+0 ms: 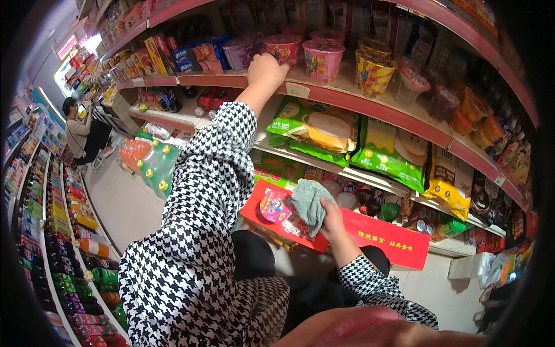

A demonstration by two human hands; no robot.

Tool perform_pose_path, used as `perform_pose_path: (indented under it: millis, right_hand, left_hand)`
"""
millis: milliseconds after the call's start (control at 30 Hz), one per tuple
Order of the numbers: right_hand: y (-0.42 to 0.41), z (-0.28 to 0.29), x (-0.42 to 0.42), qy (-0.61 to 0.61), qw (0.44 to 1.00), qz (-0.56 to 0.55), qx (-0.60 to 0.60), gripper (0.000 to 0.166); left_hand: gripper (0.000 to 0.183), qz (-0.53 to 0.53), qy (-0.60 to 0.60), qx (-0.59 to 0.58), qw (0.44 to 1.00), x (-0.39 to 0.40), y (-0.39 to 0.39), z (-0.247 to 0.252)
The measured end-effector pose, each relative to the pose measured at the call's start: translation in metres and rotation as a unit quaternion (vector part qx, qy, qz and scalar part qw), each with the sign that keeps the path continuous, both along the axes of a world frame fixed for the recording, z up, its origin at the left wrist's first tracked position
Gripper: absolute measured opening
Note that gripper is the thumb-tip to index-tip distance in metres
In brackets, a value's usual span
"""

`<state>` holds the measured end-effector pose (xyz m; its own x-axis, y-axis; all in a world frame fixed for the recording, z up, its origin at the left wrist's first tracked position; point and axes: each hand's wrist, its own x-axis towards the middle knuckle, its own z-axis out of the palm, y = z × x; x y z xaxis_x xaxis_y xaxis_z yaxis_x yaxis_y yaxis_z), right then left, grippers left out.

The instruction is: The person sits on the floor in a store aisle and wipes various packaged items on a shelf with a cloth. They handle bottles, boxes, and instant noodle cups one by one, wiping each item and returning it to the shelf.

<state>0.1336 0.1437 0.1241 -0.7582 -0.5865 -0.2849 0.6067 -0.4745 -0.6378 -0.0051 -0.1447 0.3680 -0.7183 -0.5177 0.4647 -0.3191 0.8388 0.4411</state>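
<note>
My left hand (266,71) reaches up to the shelf, its fingers at a red patterned cup (284,45); whether they grip it is hidden by the hand. A purple cup (239,53) stands just left of it, a pink cup (323,60) to its right, then a yellow cup (373,71). My right hand (333,217) is closed on a grey-green cloth (311,201) above a red cardboard box (390,236). On that box, left of the cloth, lies a pink round-lidded container (275,206).
Green food bags (316,126) fill the shelf below the cups. Wrapped drink bottles (149,160) stand on the floor at left. Bottle shelves (65,234) run along the far left. Another person (82,130) squats further down the aisle. A white box (466,268) stands at right.
</note>
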Motion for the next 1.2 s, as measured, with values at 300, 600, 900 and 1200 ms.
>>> perform_pose_path:
  millis: [300, 600, 900, 1200]
  right_hand:
    - [-0.001, -0.003, 0.003, 0.017, 1.0, 0.006, 0.012, 0.035]
    - [-0.003, 0.003, 0.005, 0.023, 1.0, -0.001, 0.007, 0.037]
    - [-0.003, -0.005, 0.003, 0.015, 0.999, -0.02, 0.023, 0.037]
    - [0.003, -0.001, -0.003, -0.006, 0.996, -0.091, -0.001, 0.036]
  left_hand:
    - [0.033, -0.14, 0.229, -0.218, 0.938, 0.025, 0.008, -0.033]
    - [0.048, -0.138, -0.057, -0.098, 0.984, -0.004, -0.013, -0.006]
    - [0.029, -0.187, 0.268, -0.155, 0.932, 0.055, 0.022, -0.049]
    - [0.049, -0.185, -0.074, 0.13, 0.971, 0.231, 0.091, -0.172]
